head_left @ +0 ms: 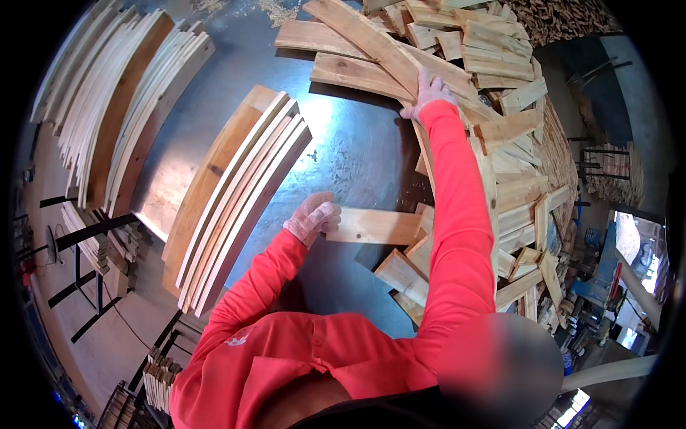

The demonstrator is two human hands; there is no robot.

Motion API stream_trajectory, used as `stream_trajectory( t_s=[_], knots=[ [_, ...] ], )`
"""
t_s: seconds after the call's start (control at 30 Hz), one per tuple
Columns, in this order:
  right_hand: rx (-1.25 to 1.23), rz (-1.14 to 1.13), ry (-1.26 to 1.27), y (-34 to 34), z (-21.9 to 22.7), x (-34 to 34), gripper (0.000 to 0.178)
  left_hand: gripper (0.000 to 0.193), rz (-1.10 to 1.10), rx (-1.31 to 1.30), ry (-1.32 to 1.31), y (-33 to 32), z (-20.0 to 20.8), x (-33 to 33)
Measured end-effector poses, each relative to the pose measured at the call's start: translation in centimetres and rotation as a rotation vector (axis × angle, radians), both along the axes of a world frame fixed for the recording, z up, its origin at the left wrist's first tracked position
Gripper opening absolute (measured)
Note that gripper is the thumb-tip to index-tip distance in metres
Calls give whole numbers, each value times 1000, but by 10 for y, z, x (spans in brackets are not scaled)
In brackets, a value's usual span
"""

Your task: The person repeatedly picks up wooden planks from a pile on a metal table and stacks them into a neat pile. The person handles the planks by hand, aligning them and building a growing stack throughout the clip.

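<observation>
Both hands wear pale gloves. My left hand (314, 216) is closed around the near-left end of a short wooden board (375, 227) that lies over the metal table (350, 164). My right arm reaches far forward, and my right hand (431, 91) grips the near end of a long wooden plank (368, 39), thumb on its left side. That plank slants across other boards (361, 74) at the table's far side. Left of my left hand stands a row of long planks on edge (236, 193). The undersides of both gripped boards are hidden.
A big heap of short board offcuts (511, 64) spreads along the right side. More loose pieces (404, 275) lie beside my right forearm. Another stack of long planks (118, 93) stands at the far left, near a black metal stand (89, 272). Sawdust (279, 11) lies at the far edge.
</observation>
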State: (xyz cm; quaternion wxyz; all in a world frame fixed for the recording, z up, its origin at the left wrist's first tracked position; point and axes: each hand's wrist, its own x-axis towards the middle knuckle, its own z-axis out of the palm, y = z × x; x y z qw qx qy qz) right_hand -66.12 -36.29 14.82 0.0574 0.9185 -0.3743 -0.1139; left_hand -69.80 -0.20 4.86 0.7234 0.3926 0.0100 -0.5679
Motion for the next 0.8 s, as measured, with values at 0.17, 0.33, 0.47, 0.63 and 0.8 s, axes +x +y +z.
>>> stream_trajectory(
  t_s=[0.17,0.33,0.47,0.63,0.8],
  knots=[
    [598,-48,93,47,29,-4,74,78,-13,-145,19,-54,-18,28],
    [1012,288,-316,69,15,-42,51,72,-176,-311,160,-58,15,62],
    [118,387,-85,-11,-43,-8,107,48,-327,89,-350,-34,18,47],
    [-188,536,-107,-27,-75,10,70,43,112,121,-540,10,50,28],
    [-81,340,-108,-25,49,16,40,46,321,359,-632,19,72,15]
  ],
)
